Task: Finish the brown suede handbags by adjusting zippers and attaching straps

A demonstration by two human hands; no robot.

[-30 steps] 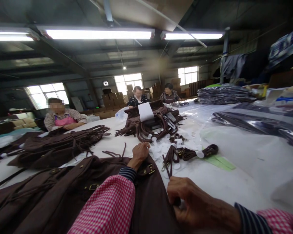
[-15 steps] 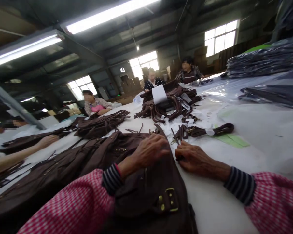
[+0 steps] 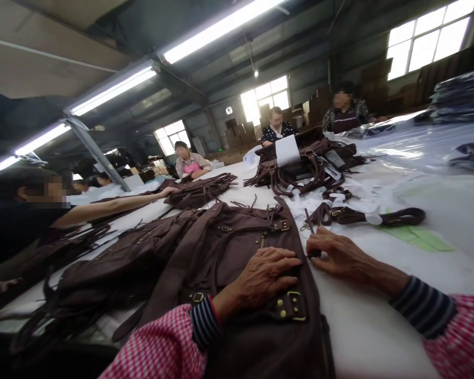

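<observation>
A dark brown bag (image 3: 237, 237) with brass buckles and straps lies flat on the white table in front of me. My left hand (image 3: 260, 276) rests palm down on it, fingers stretched out and open, just above a brass buckle (image 3: 299, 306). Beside the bag's right edge, my right hand (image 3: 335, 255) is closed, thumb and fingers curled together. Something small and dark shows at its fingertips, too hidden to name. Just beyond that hand lie coiled brown straps (image 3: 395, 216) with metal clips and a white wrap.
Brown bags with handles (image 3: 312, 168) are heaped beyond, with a white paper (image 3: 287, 151). More bags (image 3: 201, 190) lie to the left, where a co-worker's arm (image 3: 114, 208) reaches across. A green sheet (image 3: 422, 238) and plastic film (image 3: 403, 145) lie at right. Other people sit across the table.
My left hand has come down from above the bag to lie flat on it. The right hand stays closed at the bag's edge. The view has swung left, showing more of the co-worker.
</observation>
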